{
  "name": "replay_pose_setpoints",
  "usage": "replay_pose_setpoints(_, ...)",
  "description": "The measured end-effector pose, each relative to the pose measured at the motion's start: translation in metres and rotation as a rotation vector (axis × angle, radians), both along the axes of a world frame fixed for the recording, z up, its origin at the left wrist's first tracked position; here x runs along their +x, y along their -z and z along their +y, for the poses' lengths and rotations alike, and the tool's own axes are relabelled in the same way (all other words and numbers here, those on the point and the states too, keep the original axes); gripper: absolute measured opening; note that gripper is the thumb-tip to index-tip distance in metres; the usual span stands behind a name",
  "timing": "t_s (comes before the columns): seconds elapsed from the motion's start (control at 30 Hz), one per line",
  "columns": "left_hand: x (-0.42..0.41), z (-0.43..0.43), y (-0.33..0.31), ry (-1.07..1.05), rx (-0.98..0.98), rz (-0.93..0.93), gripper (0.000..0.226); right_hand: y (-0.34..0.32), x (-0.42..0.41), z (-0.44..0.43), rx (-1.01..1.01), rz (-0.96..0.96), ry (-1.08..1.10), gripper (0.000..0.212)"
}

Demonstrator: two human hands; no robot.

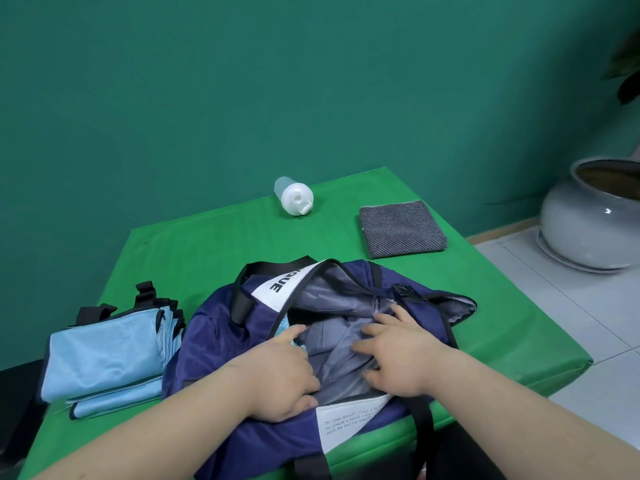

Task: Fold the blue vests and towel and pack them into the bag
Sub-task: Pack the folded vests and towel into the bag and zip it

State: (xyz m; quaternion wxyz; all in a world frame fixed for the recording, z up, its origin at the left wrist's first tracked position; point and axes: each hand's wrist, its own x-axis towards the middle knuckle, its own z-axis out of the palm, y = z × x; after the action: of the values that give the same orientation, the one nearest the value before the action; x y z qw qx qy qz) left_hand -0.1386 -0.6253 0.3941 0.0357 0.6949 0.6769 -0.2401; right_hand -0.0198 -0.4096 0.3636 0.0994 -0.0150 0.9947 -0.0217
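Both hands are down in the open mouth of the bag, low in the middle of the frame. The right hand is open, with its fingers spread flat on the grey cloth inside. The left hand dips into the left side of the bag and touches a bit of light blue cloth. Its fingers are partly hidden, so I cannot tell if they hold that cloth or just push it.

This looks like the packing step, with one blue piece going in. To do it well, I think the blue piece should be pushed down flat to the bottom. The grey inside should be smoothed out of the way to leave room for more. The bag looks soft and floppy, so one hand should keep its mouth wide.

The bag is dark blue, with black straps and white patches with writing. It lies on the green tabletop.

Just beside it, at the lower left, sits a stack of folded blue vests. They are light blue with dark trim and are not packed yet. Farther back, right of the middle, the grey towel lies folded in a neat square, well apart from the bag. A white bottle is near the far edge. A big grey pot stands on the floor at the right.
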Motion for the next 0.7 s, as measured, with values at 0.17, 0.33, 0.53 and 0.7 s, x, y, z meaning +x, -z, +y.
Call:
replay_pose_setpoints(0.17,-0.001,-0.009,-0.003,0.063,-0.011,0.001,0.045,-0.005,0.004,0.000,0.001,-0.025,0.021,0.054)
replay_pose_setpoints(0.33,-0.001,-0.006,-0.001,0.036,0.040,0.004,0.044,-0.012,0.004,-0.004,0.013,-0.015,-0.006,0.060)
replay_pose_setpoints(0.53,-0.003,-0.008,-0.005,-0.077,0.039,-0.052,0.055,-0.015,0.014,0.011,0.042,-0.059,0.087,0.064)
replay_pose_setpoints(0.7,0.002,-0.003,-0.010,-0.062,0.036,-0.058,0.057,-0.027,0.020,0.017,0.039,-0.024,0.096,0.065)
